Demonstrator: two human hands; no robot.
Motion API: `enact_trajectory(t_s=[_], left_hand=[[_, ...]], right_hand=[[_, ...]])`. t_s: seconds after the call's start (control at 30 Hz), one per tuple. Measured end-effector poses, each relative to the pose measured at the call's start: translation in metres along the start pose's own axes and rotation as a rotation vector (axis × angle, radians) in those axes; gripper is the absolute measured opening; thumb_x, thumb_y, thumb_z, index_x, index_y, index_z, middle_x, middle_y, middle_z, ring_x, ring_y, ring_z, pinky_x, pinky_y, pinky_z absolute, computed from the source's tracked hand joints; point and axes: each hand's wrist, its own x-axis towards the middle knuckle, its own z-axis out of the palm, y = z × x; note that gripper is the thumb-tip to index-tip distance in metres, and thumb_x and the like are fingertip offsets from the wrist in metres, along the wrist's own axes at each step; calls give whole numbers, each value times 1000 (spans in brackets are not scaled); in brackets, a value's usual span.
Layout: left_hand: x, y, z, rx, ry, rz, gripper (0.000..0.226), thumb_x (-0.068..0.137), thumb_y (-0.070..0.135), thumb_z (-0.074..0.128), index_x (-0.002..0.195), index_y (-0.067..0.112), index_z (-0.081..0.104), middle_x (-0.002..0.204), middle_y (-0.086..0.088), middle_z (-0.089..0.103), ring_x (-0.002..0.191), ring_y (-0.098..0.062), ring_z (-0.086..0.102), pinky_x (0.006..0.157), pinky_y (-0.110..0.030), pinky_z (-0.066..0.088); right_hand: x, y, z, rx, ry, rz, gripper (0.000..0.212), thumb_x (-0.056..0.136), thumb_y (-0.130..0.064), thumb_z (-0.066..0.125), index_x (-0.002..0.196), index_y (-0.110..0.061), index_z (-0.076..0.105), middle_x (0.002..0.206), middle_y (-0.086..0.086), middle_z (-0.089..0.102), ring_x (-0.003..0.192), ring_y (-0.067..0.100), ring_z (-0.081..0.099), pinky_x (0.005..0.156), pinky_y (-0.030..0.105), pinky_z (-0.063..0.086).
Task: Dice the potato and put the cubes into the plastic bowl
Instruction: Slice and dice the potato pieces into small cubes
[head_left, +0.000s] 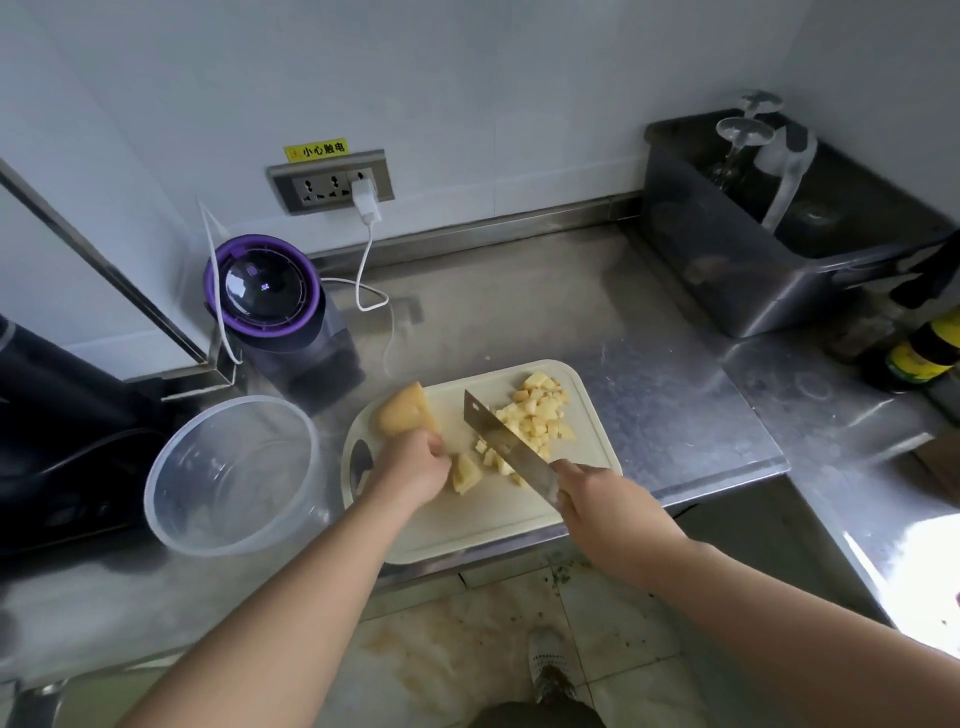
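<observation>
On the white cutting board (498, 514) my left hand (415, 467) grips a large peeled potato piece (402, 410) at the board's far left corner. A smaller wedge of potato (466, 473) lies just right of that hand. My right hand (597, 499) holds the handle of a cleaver (504, 441), its blade slanting over the board between the wedge and a heap of potato cubes (537, 410) on the right half. The clear plastic bowl (171, 499) stands left of the board.
A purple-lidded appliance (265, 291) with a white cable stands behind the bowl. A dark machine (57, 415) sits at far left. A steel tub (753, 275) with glasses and a dark bottle (919, 353) are at the right. The counter edge runs under the board.
</observation>
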Motion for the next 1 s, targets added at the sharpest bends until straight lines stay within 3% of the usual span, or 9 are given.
enact_trajectory(t_s=[0.1, 0.17, 0.2, 0.27, 0.43, 0.53, 0.67, 0.83, 1.0], left_hand=[[-8, -2, 9, 126, -5, -23, 25, 97, 30, 45, 117, 23, 58, 109, -4, 65, 100, -25, 64, 97, -26, 28], [-8, -4, 15, 113, 29, -20, 26, 96, 33, 46, 114, 21, 61, 103, -3, 66, 94, -25, 65, 98, -34, 40], [-8, -3, 17, 94, 42, -10, 26, 95, 32, 48, 113, 19, 63, 102, -3, 66, 92, -25, 65, 89, -34, 47], [-11, -1, 21, 97, 78, 3, 23, 95, 28, 52, 109, 16, 65, 102, -4, 67, 91, -24, 64, 71, -27, 44], [-13, -1, 29, 70, 171, 7, 19, 93, 25, 56, 101, 14, 69, 90, -1, 66, 79, -19, 58, 52, -24, 34], [-14, -3, 29, 33, 171, 1, 17, 91, 24, 57, 96, 14, 71, 88, -2, 68, 78, -20, 59, 51, -24, 33], [-11, -5, 29, -92, 147, -31, 15, 88, 24, 60, 91, 13, 71, 88, -4, 70, 79, -22, 62, 53, -25, 36], [-8, -9, 33, -190, 146, -77, 14, 83, 22, 63, 90, 12, 71, 87, -6, 72, 83, -26, 67, 65, -28, 48], [-6, -10, 34, -200, 157, -88, 15, 82, 23, 64, 93, 14, 70, 87, -3, 71, 83, -24, 66, 63, -27, 44]], right_hand=[[7, -11, 13, 7, -42, 29, 24, 97, -7, 38, 120, -14, 44, 81, 0, 48, 72, 24, 54, 56, 32, 41], [10, -14, 19, -10, -62, 38, 23, 95, -4, 38, 116, -14, 44, 75, -2, 42, 70, 24, 51, 51, 29, 34], [11, -15, 22, -17, -66, 36, 21, 95, -4, 38, 112, -14, 43, 73, -3, 40, 69, 23, 50, 50, 27, 33], [12, -17, 26, -23, -63, 29, 22, 95, -4, 38, 114, -14, 42, 73, -4, 40, 64, 18, 47, 49, 25, 32], [12, -23, 34, -56, -68, 24, 28, 96, -5, 42, 123, -13, 40, 76, -4, 42, 64, 17, 48, 51, 25, 32], [10, -22, 36, -64, -68, 21, 26, 95, -4, 42, 119, -14, 40, 80, -2, 43, 67, 22, 49, 48, 25, 30], [6, -23, 30, -66, 1, -5, 32, 93, -1, 39, 122, -15, 38, 78, -3, 38, 53, 17, 37, 44, 26, 22], [5, -31, 30, -112, -2, -49, 34, 92, 0, 42, 123, -13, 38, 71, -6, 33, 52, 16, 38, 44, 26, 25], [3, -35, 32, -142, -24, -32, 39, 90, 1, 43, 125, -14, 37, 74, -4, 37, 63, 23, 48, 53, 31, 35]])
